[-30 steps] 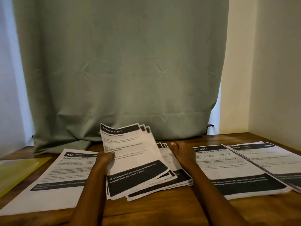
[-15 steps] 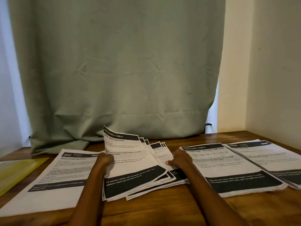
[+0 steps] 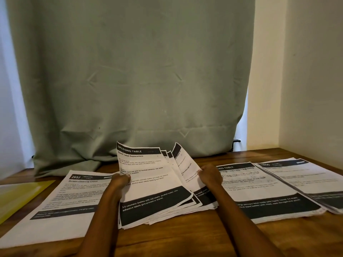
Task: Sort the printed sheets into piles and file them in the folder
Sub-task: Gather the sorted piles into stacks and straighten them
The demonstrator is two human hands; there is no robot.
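A fanned stack of printed sheets (image 3: 154, 184) headed "DRESSING TABLE" lies tilted up in the middle of the wooden table (image 3: 185, 238). My left hand (image 3: 118, 182) grips the stack's left edge, thumb on the top sheet. My right hand (image 3: 210, 176) pinches the right edge of a lower sheet (image 3: 183, 164) and lifts it so it curls upward. A pile headed "2652 Screen Cleaning Check" (image 3: 61, 204) lies to the left. Two more piles lie to the right, one (image 3: 259, 190) beside my right forearm and one (image 3: 308, 179) at the far right. A yellow folder (image 3: 18, 193) lies flat at the far left.
A grey-green curtain (image 3: 130, 80) hangs behind the table and its hem rests on the tabletop. A cream wall (image 3: 311, 89) closes the right side. Bare wood shows along the table's front edge.
My right hand has moved from resting on the lower sheets to pinching one and lifting its right edge. The left hand keeps its grip on the stack.
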